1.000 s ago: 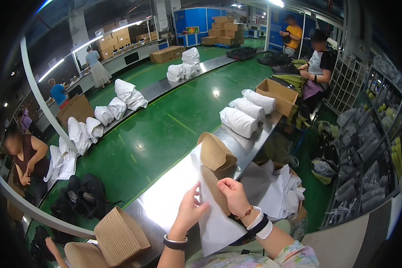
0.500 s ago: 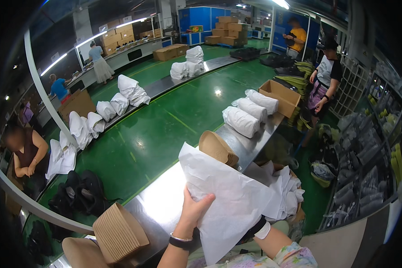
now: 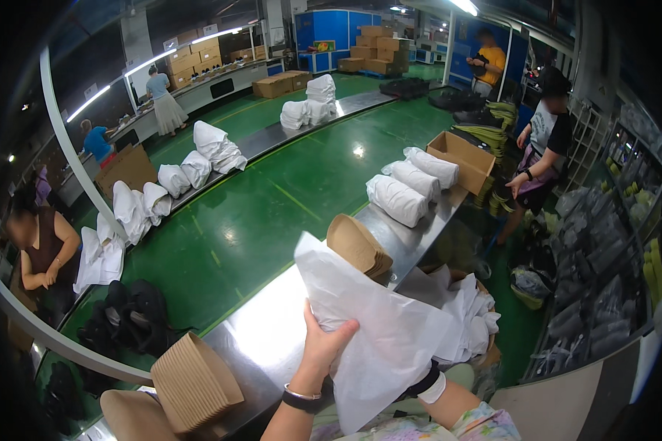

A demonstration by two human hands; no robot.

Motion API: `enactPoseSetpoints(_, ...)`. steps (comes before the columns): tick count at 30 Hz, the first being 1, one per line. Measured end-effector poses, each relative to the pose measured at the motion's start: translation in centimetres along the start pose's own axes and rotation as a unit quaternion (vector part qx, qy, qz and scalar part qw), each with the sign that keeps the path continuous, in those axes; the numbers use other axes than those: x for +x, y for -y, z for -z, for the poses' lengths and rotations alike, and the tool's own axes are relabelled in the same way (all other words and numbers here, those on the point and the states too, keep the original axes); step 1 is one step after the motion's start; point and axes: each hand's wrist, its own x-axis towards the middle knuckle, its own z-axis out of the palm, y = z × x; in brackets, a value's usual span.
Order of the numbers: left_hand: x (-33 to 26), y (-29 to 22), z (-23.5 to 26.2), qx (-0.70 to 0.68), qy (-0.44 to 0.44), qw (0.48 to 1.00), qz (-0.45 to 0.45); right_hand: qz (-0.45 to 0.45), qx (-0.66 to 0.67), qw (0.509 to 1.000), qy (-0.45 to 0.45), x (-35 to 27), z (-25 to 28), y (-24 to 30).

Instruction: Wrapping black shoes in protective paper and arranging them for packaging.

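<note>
A white sheet of thin wrapping paper (image 3: 379, 316) hangs creased in front of me, above the metal bench (image 3: 272, 323). My left hand (image 3: 329, 339) grips its left side, with the thumb lying across the front and the other fingers mostly hidden behind. My right forearm (image 3: 449, 403) reaches in behind the paper's lower right part. The sheet covers my right hand, so its fingers do not show. Just beyond the paper stands a stack of nested, curved brown card pieces (image 3: 357, 246). Another brown card stack (image 3: 196, 382) is at the lower left.
White wrapped bundles (image 3: 397, 200) and an open cardboard box (image 3: 460, 158) lie farther along the bench. Crumpled white paper (image 3: 467, 316) fills a container at right. Black shoes (image 3: 136, 312) lie at left. A person (image 3: 544, 140) stands at far right; more wrapped bundles (image 3: 217, 147) line the opposite bench.
The paper's right edge has folded inward and shifted slightly left. My right forearm has turned a little. The person at far right has bent forward.
</note>
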Motion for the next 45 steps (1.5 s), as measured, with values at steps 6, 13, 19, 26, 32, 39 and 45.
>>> enactPoseSetpoints(6,0.4,0.9,1.2,0.034,-0.168,0.984,0.045,-0.055,0.126,0.989,-0.050,2.7,0.7,3.8)
enactPoseSetpoints(13,0.2,1.3,3.2,-0.131,-0.102,0.984,0.057,-0.101,0.205,0.972,-0.045,1.8,1.7,2.4)
enactPoseSetpoints(19,-0.3,0.9,3.5,-0.117,-0.007,0.988,0.099,-0.111,0.193,0.974,-0.048,2.4,0.9,2.6)
enactPoseSetpoints(26,-0.9,1.6,3.9,-0.191,-0.034,0.976,0.104,-0.191,0.314,0.927,-0.079,2.5,0.4,2.4)
enactPoseSetpoints(32,-0.8,1.3,4.9,-0.153,-0.088,0.983,0.042,-0.287,0.672,0.669,-0.134,6.1,7.2,5.0)
enactPoseSetpoints(39,-1.1,-0.3,3.7,-0.236,-0.017,0.971,0.042,-0.266,0.336,0.893,-0.140,6.7,4.8,3.6)
enactPoseSetpoints(45,-1.6,-1.5,2.7,-0.180,-0.012,0.982,0.053,-0.363,0.180,0.914,0.007,4.4,2.6,2.1)
